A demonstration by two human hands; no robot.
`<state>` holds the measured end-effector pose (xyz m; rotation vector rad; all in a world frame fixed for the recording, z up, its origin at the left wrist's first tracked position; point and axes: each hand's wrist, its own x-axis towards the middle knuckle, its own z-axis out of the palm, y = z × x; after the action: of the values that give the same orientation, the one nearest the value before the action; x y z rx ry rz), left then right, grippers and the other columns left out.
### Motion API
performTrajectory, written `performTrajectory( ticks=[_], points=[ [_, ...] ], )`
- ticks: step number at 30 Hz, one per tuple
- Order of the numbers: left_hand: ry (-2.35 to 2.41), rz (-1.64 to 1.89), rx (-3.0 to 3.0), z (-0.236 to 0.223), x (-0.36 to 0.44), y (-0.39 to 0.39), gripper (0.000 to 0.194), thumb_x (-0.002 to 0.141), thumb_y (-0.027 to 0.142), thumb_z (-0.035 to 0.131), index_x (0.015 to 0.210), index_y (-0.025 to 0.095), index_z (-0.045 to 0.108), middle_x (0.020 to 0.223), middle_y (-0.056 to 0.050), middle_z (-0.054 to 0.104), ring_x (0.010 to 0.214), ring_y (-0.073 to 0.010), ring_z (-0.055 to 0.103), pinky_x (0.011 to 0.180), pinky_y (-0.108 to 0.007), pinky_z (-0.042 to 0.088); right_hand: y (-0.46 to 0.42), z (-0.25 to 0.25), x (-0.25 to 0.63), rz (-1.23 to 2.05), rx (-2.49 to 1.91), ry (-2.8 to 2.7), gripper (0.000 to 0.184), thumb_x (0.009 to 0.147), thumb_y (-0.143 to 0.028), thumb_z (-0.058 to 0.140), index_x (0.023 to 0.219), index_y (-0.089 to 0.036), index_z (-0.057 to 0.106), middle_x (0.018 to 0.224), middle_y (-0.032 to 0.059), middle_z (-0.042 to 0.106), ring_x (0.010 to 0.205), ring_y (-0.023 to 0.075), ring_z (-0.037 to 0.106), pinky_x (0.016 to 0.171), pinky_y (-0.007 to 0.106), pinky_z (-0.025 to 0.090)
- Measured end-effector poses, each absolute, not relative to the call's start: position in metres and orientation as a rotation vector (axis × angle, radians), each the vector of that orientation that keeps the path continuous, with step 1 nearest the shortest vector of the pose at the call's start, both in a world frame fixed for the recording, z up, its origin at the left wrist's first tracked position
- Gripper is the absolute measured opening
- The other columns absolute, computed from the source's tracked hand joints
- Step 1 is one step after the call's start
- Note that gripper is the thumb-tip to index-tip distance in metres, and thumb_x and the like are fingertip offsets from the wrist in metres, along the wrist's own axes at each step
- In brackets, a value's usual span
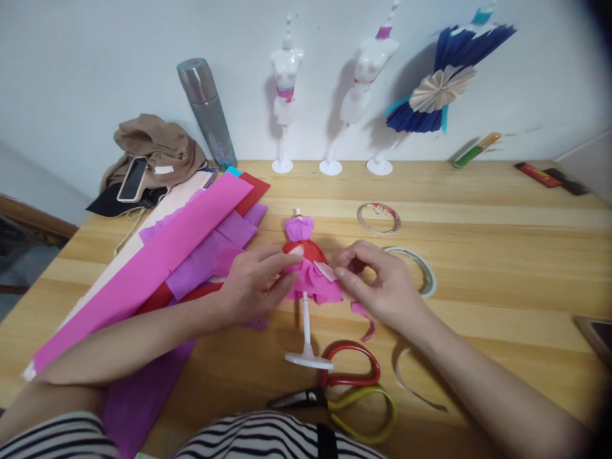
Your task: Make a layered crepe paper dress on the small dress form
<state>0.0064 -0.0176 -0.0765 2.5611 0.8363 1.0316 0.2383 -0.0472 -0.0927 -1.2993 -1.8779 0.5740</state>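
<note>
A small white dress-form mannequin stands on its round base [309, 361] in front of me, wearing a paper dress with a purple bodice [299, 228], a red waist layer [310, 251] and a gathered pink skirt [313, 290]. My left hand [255, 284] is at the skirt's left side, thumb and forefinger closed in on the paper; a pale pink bit shows by its fingertip. On the other side, my right hand [382, 280] pinches the edge of a pale pink paper piece [326, 271] lying over the skirt. Scissors [329, 395] with red and yellow handles lie near the base.
Coloured crepe paper [143, 274] is piled at left, near a phone [132, 180], brown cloth [157, 146] and bottle [208, 115]. Along the wall stand more mannequins [285, 95], one in a blue paper dress [440, 83]. Tape rolls [421, 271] and a pink scrap [366, 319] lie at right.
</note>
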Motion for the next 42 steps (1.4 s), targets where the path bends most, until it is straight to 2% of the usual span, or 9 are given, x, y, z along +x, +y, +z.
performTrajectory(
  ticks=[3,6,11,14,19,23,27,36,42],
  points=[
    [0.905,1.053,2.535,-0.075,0.004,-0.013,0.011,0.091,0.016,0.055,0.095,0.016,0.066,0.077,-0.003,0.066,0.07,-0.0116,0.059,0.065,-0.024,0.048,-0.044,-0.095,0.239,0.563,-1.366,-2.029,0.012,0.082,-0.027,0.065,0.086,-0.02,0.057,0.077,0.0022,0.057,0.064,0.0186,0.054,0.058,0.032,0.043],
    [0.803,1.002,2.714,-0.074,0.004,-0.011,0.011,0.088,0.026,0.062,0.095,0.018,0.066,0.087,-0.006,0.068,0.08,-0.0165,0.06,0.074,-0.031,0.05,-0.045,-0.094,0.236,0.564,-1.361,-2.147,0.026,0.078,-0.025,0.069,0.101,-0.02,0.057,0.09,0.0056,0.06,0.069,0.0205,0.057,0.06,0.034,0.046],
    [0.638,0.914,3.095,-0.079,0.01,-0.019,0.023,0.086,0.031,0.065,0.104,0.017,0.064,0.109,-0.011,0.066,0.108,-0.0256,0.055,0.095,-0.04,0.048,-0.046,-0.092,0.233,0.658,-1.369,-2.006,0.009,0.083,-0.028,0.063,0.083,-0.02,0.058,0.077,0.0037,0.059,0.066,0.0192,0.055,0.059,0.032,0.044],
    [0.651,0.928,3.161,-0.086,0.014,-0.022,0.021,0.087,0.025,0.062,0.106,0.016,0.062,0.114,-0.011,0.065,0.116,-0.0262,0.052,0.104,-0.042,0.044,-0.043,-0.091,0.234,0.885,-1.336,-1.84,0.02,0.089,-0.037,0.056,0.079,-0.02,0.059,0.071,0.0025,0.059,0.062,0.0175,0.054,0.056,0.03,0.043],
    [0.812,0.869,3.192,-0.093,0.019,-0.02,0.018,0.088,0.015,0.056,0.105,0.015,0.063,0.118,-0.014,0.063,0.116,-0.0288,0.052,0.101,-0.046,0.046,-0.043,-0.094,0.24,0.895,-1.296,-1.873,0.007,0.078,-0.017,0.057,0.084,-0.019,0.06,0.074,0.0009,0.057,0.057,0.0151,0.053,0.052,0.028,0.042],
    [0.79,0.913,3.264,-0.091,0.026,-0.018,0.014,0.091,0.013,0.051,0.096,0.015,0.064,0.114,-0.014,0.064,0.112,-0.0269,0.053,0.099,-0.045,0.046,-0.044,-0.098,0.241,0.713,-1.275,-2.005,0.028,0.071,-0.002,0.05,0.09,-0.019,0.06,0.078,0.0015,0.058,0.06,0.0145,0.055,0.055,0.027,0.043],
    [0.757,0.902,3.306,-0.09,0.032,-0.017,0.018,0.093,0.013,0.047,0.089,0.015,0.065,0.106,-0.012,0.066,0.105,-0.0245,0.055,0.096,-0.041,0.048,-0.042,-0.099,0.238,0.655,-1.299,-1.968,0.011,0.082,-0.01,0.053,0.08,-0.018,0.06,0.073,0.0024,0.058,0.064,0.0167,0.056,0.06,0.029,0.043],
    [0.81,0.922,3.285,-0.093,0.032,-0.014,0.012,0.09,0.012,0.054,0.091,0.016,0.065,0.104,-0.011,0.066,0.102,-0.0235,0.057,0.093,-0.04,0.047,-0.041,-0.103,0.232,0.932,-1.384,-1.623,0.018,0.082,-0.031,0.059,0.069,-0.02,0.058,0.058,-0.0017,0.052,0.053,0.0138,0.045,0.048,0.026,0.035],
    [0.878,1.007,3.298,-0.095,0.041,-0.012,0.013,0.087,0.01,0.057,0.076,0.016,0.062,0.094,-0.009,0.066,0.096,-0.0234,0.058,0.091,-0.04,0.046,-0.042,-0.105,0.231,1.014,-1.419,-1.536,0.023,0.083,-0.036,0.059,0.066,-0.021,0.054,0.056,-0.0032,0.048,0.051,0.0127,0.041,0.047,0.025,0.032]
  ],
)
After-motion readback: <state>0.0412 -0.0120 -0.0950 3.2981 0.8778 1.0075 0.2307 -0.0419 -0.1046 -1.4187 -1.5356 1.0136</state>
